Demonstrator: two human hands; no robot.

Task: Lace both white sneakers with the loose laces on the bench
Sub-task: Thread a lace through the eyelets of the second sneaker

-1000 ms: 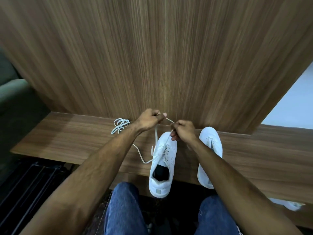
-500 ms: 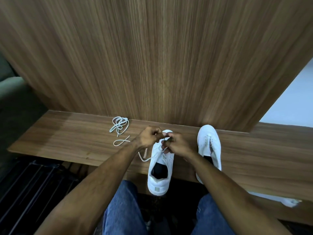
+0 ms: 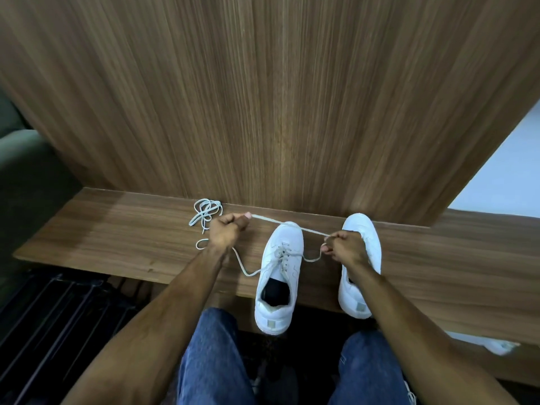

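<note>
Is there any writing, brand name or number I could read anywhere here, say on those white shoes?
No readable text anywhere in this view.
Left sneaker: a small grey heel tab, blank or too blurred to read.
Right sneaker: a similar heel tab, also unreadable.
Bench, wood panel, laces and jeans: no lettering shows.

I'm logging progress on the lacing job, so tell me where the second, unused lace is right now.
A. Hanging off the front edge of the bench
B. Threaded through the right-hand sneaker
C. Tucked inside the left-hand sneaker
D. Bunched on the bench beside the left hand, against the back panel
D: the spare lace lies in a loose bundle on the bench, just beside the left hand, close to the back panel.
</note>
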